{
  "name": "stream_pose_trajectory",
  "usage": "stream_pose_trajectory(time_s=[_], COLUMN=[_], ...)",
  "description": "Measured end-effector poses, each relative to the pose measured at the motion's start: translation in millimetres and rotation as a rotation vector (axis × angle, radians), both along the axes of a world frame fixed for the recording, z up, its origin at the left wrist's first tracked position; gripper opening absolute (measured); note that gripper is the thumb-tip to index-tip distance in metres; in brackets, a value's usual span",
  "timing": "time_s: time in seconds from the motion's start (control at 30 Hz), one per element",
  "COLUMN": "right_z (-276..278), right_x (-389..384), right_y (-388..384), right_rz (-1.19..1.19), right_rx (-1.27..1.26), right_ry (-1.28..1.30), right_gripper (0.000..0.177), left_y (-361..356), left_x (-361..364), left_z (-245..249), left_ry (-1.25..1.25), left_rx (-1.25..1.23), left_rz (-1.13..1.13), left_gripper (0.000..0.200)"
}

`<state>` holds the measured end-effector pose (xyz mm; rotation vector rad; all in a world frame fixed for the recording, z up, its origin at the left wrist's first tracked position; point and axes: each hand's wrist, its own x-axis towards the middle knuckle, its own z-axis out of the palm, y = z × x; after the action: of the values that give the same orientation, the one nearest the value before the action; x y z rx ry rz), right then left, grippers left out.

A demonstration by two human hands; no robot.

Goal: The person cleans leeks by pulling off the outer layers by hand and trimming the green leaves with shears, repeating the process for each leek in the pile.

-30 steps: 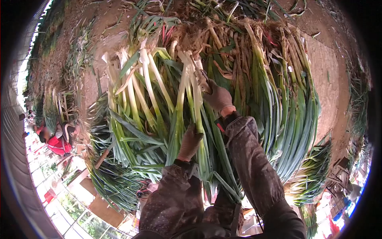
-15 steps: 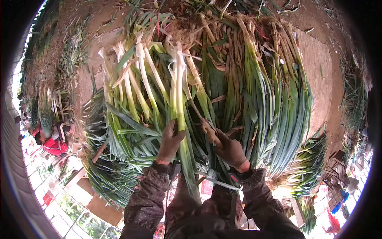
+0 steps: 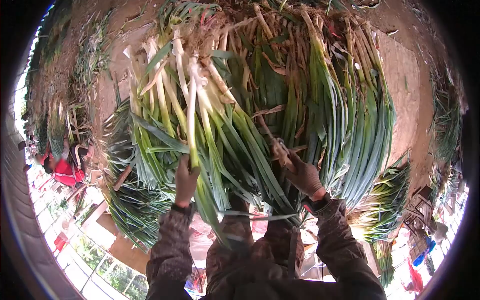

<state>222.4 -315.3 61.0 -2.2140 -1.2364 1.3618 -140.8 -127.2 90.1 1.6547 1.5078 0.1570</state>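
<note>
Left hand [image 3: 186,184] grips a smooth, straight leek [image 3: 192,120], white end pointing away over the leafy heap [image 3: 350,135]; right hand [image 3: 305,178] closes narrowly on a rough, brown, elongated piece [image 3: 283,154].

Smooth, glossy white stalks [image 3: 192,110].

Brown, debris-strewn ground [image 3: 412,95].

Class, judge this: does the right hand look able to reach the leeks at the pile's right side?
Probably yes: the right hand is near those leeks and nothing visible blocks it, though the brown stick-like thing it holds may hinder grasping.
</note>
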Motion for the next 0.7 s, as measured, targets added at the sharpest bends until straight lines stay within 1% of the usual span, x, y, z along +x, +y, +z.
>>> stream_pose_trajectory(time_s=[0.07, 0.13, 0.2, 0.23, 0.27, 0.3, 0.33, 0.37, 0.4, 0.47, 0.53, 0.6, 0.63, 0.7], right_z=[-3.5, -4.5, -7.4, -8.8, -9.5, -10.1, -11.6, -2.3, -4.2, -7.9, 3.5, 6.4, 6.8, 9.7], right_x=[2.6, -0.5, -9.2, -12.4, -15.4, -16.7, -16.3, -15.9, -17.7, -23.3, -18.9, -15.5, -13.2, -8.4], right_y=[-3.2, -8.9, -4.2, -2.5, -1.9, -1.2, 0.9, 9.3, 8.7, -0.5, 1.9, 0.3, -2.2, -12.1], right_rz=[0.032, 0.030, 0.014, -0.033, -0.085, -0.139, -0.192, -0.121, -0.136, -0.171, -0.167, -0.161, -0.143, -0.114], right_rx=[-0.027, -0.060, -0.070, -0.044, -0.017, 0.011, 0.039, -0.058, -0.011, 0.074, 0.009, -0.013, -0.036, -0.083], right_ry=[-0.013, -0.011, 0.014, 0.054, 0.093, 0.128, 0.160, 0.121, 0.130, 0.151, 0.183, 0.189, 0.166, 0.111], right_gripper=[0.071, 0.071, 0.072, 0.072, 0.072, 0.073, 0.073, 0.075, 0.075, 0.075, 0.071, 0.069, 0.068, 0.066], left_y=[1.0, 19.0, 10.5, 6.1, 1.8, -7.6, -6.0, -3.1, -3.8, -14.9, -22.7, -34.5, -26.9, -8.1], left_x=[13.2, 70.4, 115.3, 137.6, 158.5, 173.2, 192.2, 210.0, 221.5, 232.3, 236.8, 231.5, 226.6, 217.9], left_z=[-30.7, -10.6, -9.7, -9.3, -24.9, -55.3, -64.8, -73.0, -94.3, -158.3, -164.2, -159.2, -158.1, -158.4], left_ry=[0.562, 0.523, 0.208, 0.058, 0.076, 0.074, 0.169, 0.265, 0.413, 0.711, 0.700, 0.699, 0.776, 0.698], left_rx=[0.430, 0.383, 0.226, 0.128, -0.022, 0.079, 0.045, 0.011, 0.078, 0.202, 0.281, 0.476, 0.326, 0.014], left_rz=[-0.250, -0.269, -0.320, -0.336, -0.313, -0.292, -0.264, -0.230, -0.194, -0.120, -0.002, -0.034, -0.068, 0.016], left_gripper=[0.051, 0.053, 0.045, 0.042, 0.049, 0.058, 0.061, 0.065, 0.066, 0.070, 0.075, 0.079, 0.085, 0.093])
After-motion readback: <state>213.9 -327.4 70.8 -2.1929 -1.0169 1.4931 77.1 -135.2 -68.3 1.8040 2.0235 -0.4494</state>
